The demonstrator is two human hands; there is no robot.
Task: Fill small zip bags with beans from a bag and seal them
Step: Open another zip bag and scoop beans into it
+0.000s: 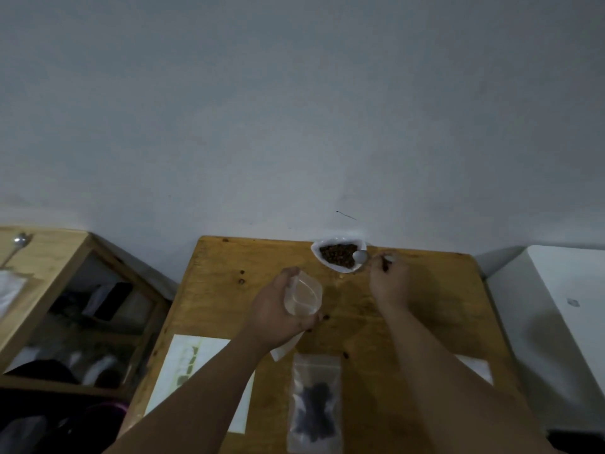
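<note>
On the wooden table (pixel 425 290) my left hand (pixel 275 312) holds a small clear zip bag (pixel 304 293) with its mouth held open and nothing visible inside. My right hand (pixel 389 283) grips the handle of a metal spoon (pixel 360 256), whose bowl rests over the brown beans in an open white bag (pixel 339 255) at the table's far edge. A filled zip bag (pixel 314 404) with dark beans lies flat near the front edge, between my forearms.
A white sheet (pixel 196 365) lies at the table's front left, and white paper pieces (pixel 478 368) lie at the right. A few loose beans (pixel 325 317) dot the tabletop. A wooden shelf unit (pixel 65 306) stands left with a spoon on top. A white surface (pixel 556 306) stands right.
</note>
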